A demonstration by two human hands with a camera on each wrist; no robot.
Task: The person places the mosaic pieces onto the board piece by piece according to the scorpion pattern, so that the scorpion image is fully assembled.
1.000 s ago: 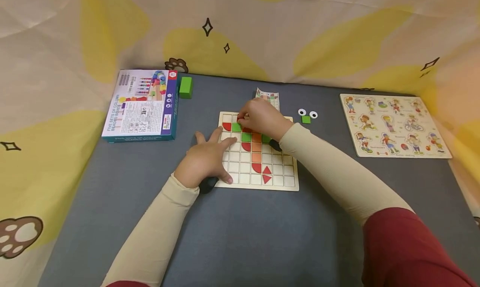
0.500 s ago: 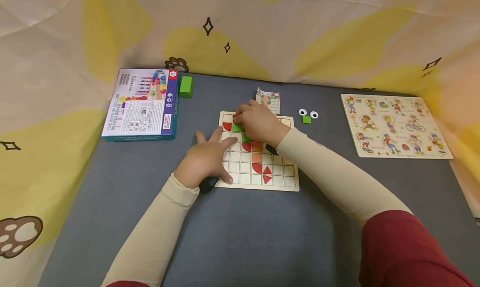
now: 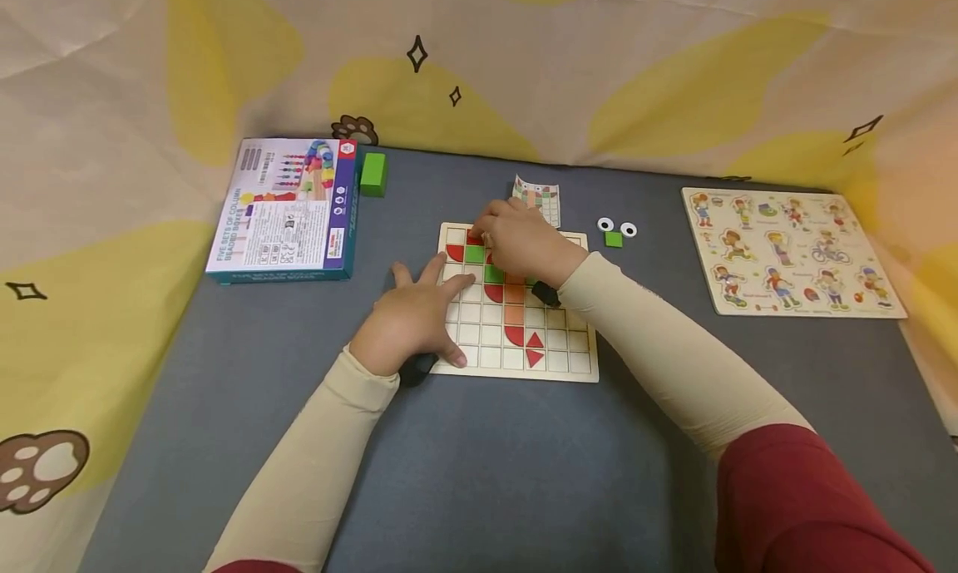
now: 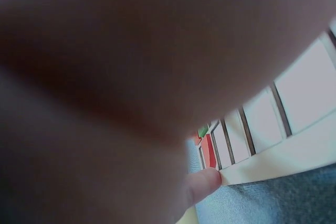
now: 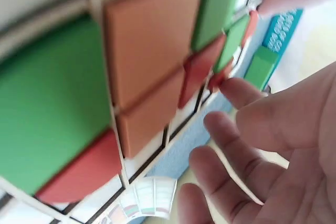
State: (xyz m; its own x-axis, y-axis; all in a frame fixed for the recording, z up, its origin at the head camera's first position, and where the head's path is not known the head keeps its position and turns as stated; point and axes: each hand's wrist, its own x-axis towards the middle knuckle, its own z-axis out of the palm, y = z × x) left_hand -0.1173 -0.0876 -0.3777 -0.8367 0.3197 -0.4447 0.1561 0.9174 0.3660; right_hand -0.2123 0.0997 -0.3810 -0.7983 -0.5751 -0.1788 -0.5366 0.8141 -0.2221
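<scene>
A pale wooden grid board (image 3: 490,358) lies on the table, holding red, green and orange tiles. My left hand (image 3: 404,319) rests with spread fingers on its left side, thumb at the near edge. My right hand (image 3: 527,242) reaches over the board's far edge. In the right wrist view one fingertip touches a red tile (image 5: 218,80) in the top row, beside a green tile (image 3: 475,254); the other fingers are loosely bent and apart from the tiles. Two red triangles (image 3: 535,348) lie in near cells. The hand hides part of the upper rows.
Behind the board stands a small pattern card (image 3: 550,204). Two googly eyes (image 3: 628,229) and a green square (image 3: 614,239) lie to its right. A picture puzzle board (image 3: 793,253) is farther right. At the left are a cardboard box (image 3: 280,207) and a green block (image 3: 373,175).
My right hand has shifted slightly along the top row, and the red tile that its fingers held raised now lies in a top-row cell. The left hand stays in place.
</scene>
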